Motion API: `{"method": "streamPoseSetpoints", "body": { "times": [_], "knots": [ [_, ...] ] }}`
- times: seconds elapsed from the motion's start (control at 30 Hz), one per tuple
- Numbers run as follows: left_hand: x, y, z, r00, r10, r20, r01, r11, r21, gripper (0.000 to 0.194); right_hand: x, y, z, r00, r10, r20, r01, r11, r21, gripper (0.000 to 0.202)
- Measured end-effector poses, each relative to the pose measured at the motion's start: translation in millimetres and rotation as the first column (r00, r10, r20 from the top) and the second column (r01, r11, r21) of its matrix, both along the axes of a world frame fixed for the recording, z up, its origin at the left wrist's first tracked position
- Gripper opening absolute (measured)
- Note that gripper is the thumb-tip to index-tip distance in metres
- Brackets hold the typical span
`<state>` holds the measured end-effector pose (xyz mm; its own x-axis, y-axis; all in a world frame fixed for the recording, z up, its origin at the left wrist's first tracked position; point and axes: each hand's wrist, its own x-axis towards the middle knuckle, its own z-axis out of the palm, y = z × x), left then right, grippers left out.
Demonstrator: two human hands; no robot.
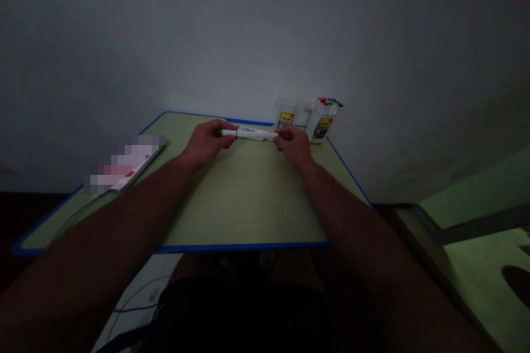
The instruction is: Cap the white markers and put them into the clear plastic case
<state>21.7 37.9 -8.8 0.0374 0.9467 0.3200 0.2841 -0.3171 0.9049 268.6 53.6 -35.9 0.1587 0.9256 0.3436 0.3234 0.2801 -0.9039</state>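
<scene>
Over the far part of the table (248,198), a white marker pen (252,133) lies level between my two hands. My left hand (207,140) is closed with thumb and fingers pinching its left end, where a bit of green shows. The right end is pinched by the fingertips of my right hand (293,144). Part of another white shape shows just behind and below the marker; I cannot tell what it is. Close beyond my right hand stands a clear plastic case (286,113) with a yellow label.
A second clear case (323,124), full of markers with coloured ends, leans a little at the far right edge. At the left side lies a flat device (132,168), its screen blurred out, with a cable running toward me. A wall (248,38) rises behind the table.
</scene>
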Motion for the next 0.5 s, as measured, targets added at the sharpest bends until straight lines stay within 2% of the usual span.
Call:
{"method": "streamPoseSetpoints", "body": {
  "times": [0.5],
  "knots": [
    [-3.7, 4.3, -4.8, 0.998, 0.055, -0.042, -0.055, 0.998, 0.016, 0.029, -0.8, -3.4, 5.2, 0.999, -0.018, -0.034, 0.018, 1.0, 0.003, 0.016]
  ]
}}
